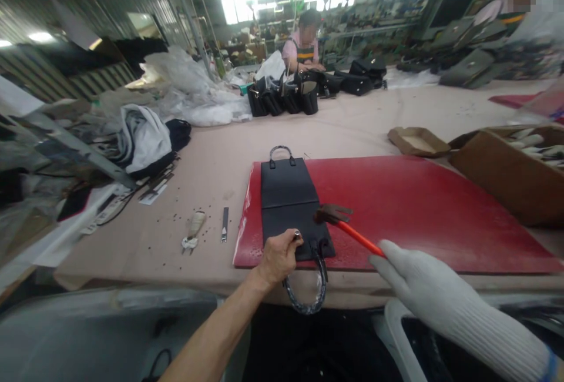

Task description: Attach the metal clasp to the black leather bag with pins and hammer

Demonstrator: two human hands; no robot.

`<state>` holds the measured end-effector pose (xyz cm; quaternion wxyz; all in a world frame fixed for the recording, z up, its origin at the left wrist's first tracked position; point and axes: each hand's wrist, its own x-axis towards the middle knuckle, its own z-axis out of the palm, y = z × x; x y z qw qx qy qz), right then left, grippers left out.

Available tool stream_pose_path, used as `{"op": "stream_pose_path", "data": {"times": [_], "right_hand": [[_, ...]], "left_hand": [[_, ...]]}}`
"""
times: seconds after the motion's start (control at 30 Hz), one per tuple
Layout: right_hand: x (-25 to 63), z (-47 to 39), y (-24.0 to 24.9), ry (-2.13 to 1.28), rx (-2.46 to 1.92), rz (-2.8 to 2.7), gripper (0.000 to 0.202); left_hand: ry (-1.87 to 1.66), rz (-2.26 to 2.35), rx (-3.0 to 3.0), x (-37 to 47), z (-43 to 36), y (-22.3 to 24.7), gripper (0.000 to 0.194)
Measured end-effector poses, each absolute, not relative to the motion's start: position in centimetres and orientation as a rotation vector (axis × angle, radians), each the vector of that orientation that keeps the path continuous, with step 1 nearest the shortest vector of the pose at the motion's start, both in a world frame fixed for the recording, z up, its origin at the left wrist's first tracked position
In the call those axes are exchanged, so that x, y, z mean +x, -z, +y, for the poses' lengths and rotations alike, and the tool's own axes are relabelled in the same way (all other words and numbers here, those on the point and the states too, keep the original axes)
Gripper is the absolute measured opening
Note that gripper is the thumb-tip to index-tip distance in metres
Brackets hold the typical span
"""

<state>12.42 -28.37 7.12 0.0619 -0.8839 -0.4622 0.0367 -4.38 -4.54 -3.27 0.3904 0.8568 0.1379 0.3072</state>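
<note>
Black bag panel (pixel 291 203) under left hand (pixel 277 257), hammer (pixel 341 223) in gloved right hand (pixel 414 279)

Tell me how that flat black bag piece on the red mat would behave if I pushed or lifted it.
The black bag piece lies flat with a crease across its middle, so it would probably fold there when lifted. The looped handle hangs over the table edge, so it would likely swing. On the red mat it probably slides rather than rolls; the left hand pins its near edge.

Hammer handle (pixel 359 240) hidden in glove
</note>
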Motion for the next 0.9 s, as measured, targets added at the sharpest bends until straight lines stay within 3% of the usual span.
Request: {"op": "stream_pose_path", "data": {"times": [0.13,0.3,0.43,0.6,0.8,0.9], "right_hand": [[15.9,-29.0,-4.4,0.102,-2.917,-1.22,0.028],[15.2,-26.6,-0.2,0.527,-2.532,-1.424,0.039],[10.2,-22.7,1.7,0.34,-2.215,-1.537,0.044],[6.7,-20.1,2.3,0.187,-2.232,-1.437,0.054],[7.0,-20.2,1.9,0.115,-2.225,-1.409,0.056],[6.9,-20.1,1.5,0.101,-2.231,-1.405,0.056]], "left_hand": [[-0.776,0.336,2.181,-4.4,-4.7,3.2,0.014],[-0.795,0.352,2.191,-4.4,-4.7,2.9,0.013],[-0.801,0.352,2.203,-4.7,-4.7,3.0,0.015],[-0.79,0.207,2.219,-5.2,-4.9,3.3,0.015],[-1.22,0.826,1.411,-5.7,0.5,0.6,0.021],[-1.097,1.09,1.647,-7.9,5.6,-0.4,0.023]]}}
